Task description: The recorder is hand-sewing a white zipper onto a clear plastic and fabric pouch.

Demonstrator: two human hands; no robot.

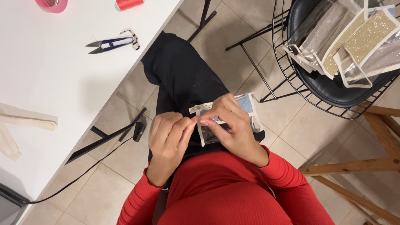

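Pinching at lap level: small clear pouch [227, 121] is gripped by right hand [233, 125]; its edge is nipped by left hand [168, 135] fingertips.

White table [62, 83] w/ thread snips [109, 43], red spool [129, 4]; glittery pouches [350, 41] on black wire chair [333, 93].

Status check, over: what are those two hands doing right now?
Left hand pinching pouch edge. Right hand gripping small clear pouch over lap. Thread snips lie untouched on white table.
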